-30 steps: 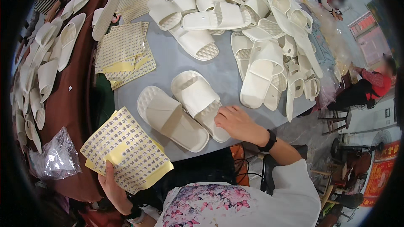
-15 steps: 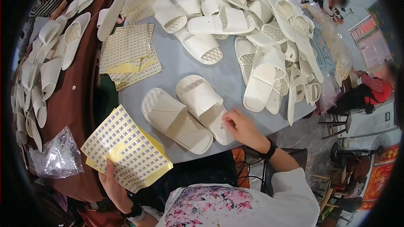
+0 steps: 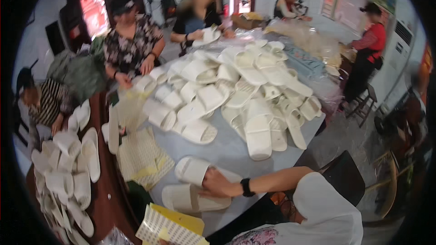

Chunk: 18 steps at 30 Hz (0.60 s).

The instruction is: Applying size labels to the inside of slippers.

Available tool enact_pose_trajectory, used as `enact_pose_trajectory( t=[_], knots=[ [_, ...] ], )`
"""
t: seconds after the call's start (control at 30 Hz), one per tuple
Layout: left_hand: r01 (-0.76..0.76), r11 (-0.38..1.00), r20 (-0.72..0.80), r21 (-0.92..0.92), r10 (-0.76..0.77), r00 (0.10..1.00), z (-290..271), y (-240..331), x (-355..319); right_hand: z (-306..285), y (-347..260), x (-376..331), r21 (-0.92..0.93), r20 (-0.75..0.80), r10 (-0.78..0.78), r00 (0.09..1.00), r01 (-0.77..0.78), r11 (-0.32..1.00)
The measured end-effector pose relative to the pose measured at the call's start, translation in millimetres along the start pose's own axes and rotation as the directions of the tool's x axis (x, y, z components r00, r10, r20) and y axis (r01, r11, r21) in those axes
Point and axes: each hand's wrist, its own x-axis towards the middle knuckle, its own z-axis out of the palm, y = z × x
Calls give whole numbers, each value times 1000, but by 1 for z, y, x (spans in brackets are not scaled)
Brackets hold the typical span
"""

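Two white slippers lie side by side at the near edge of the table, the far slipper (image 3: 191, 169) and the near slipper (image 3: 179, 198). My right hand (image 3: 219, 183) reaches over them from the right, its fingers curled at the strap openings. Slight blur softens the fingertips. At the lower edge, yellow-backed sheets of printed number stickers (image 3: 169, 223) are held by my left hand (image 3: 164, 242), of which only a sliver shows beneath them. More sticker sheets (image 3: 143, 156) lie on the table to the left of the pair.
A big heap of white slippers (image 3: 245, 81) covers the far part of the grey table (image 3: 227, 143). On the left, a brown-covered table (image 3: 106, 199) bears another slipper pile (image 3: 63, 172). Several people work around; one across holds a slipper (image 3: 206, 36). A dark chair (image 3: 345, 174) stands at right.
The view has tilted up, showing the co-workers. My right hand has moved from the near slipper's heel end to the straps. The sticker sheets in my left hand now sit at the lower edge.
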Motion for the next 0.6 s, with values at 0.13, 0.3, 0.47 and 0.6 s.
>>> enact_pose_trajectory(
  t=[0.13,0.3,0.47,0.6],
  knots=[
    [69,995,70,75,-75,995,0,-4,10,-4,-26,8,86,2,113,994,-113,990],
    [-89,933,22,348,87,996,14,-2,16,19,-16,7,194,-88,114,990,-96,976],
    [-63,971,53,230,53,997,32,9,9,11,-30,4,166,-34,85,996,-78,983],
    [-15,983,108,185,-5,994,36,14,19,3,-43,31,68,-86,87,992,-81,994]
  ],
)
